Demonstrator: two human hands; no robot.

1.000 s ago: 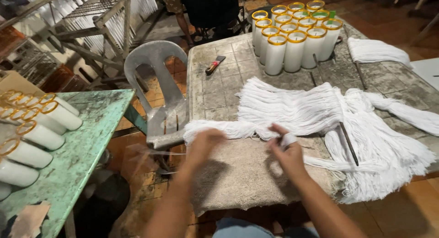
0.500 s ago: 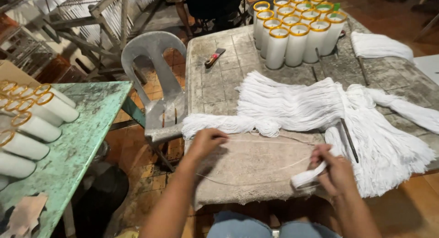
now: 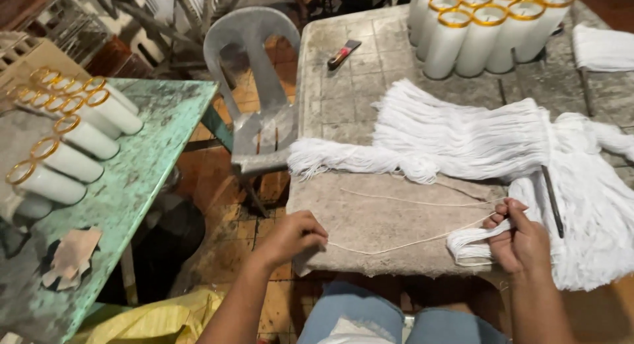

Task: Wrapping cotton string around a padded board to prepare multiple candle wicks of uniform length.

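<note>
My left hand pinches one end of a thin white string at the front left edge of the grey stone table. The string stretches slack across the table to my right hand, which grips the other end together with a small folded bundle of white strands. Just behind lies a big heap of white cotton strands, spread across the table's middle and right. A dark thin rod lies on the heap beside my right hand.
A cluster of tall white candles with gold rims stands at the table's back. A small red and black tool lies at back left. A grey plastic chair stands left of the table. More candles lie on a green table.
My hands have drawn apart, pulling a single string out between them. The right hand moved right toward the heap with its bundle; the left stayed near the table's front edge.
</note>
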